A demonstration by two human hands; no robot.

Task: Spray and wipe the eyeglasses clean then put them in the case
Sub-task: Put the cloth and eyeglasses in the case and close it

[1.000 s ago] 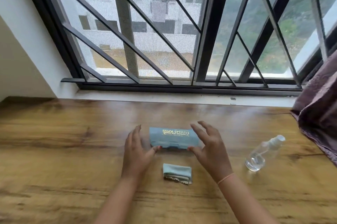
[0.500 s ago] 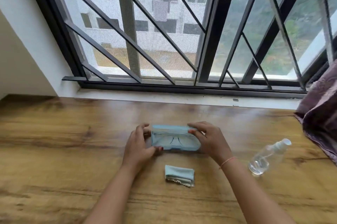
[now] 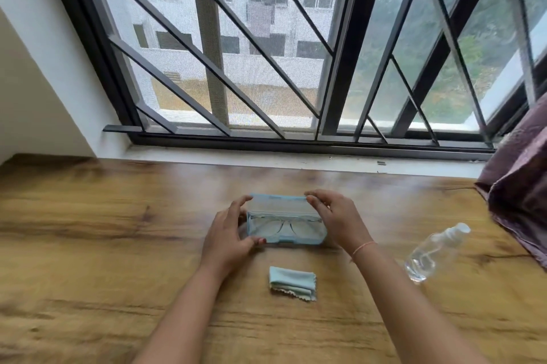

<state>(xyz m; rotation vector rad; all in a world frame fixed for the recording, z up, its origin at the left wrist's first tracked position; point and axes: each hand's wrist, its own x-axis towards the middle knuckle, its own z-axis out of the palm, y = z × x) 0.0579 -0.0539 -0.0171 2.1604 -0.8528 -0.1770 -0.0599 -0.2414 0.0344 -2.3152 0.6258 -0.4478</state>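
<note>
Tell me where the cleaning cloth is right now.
In the head view the folded cloth lies on the wooden table, just nearer the person than the open case, with the spray bottle off to its right.

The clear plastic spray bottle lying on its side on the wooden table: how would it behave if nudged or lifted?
The clear plastic spray bottle lies on its rounded side, so a nudge would probably roll it across the wooden table. Only a little liquid pools at its base, so it is likely light. Its smooth wall may be slippery.
</note>
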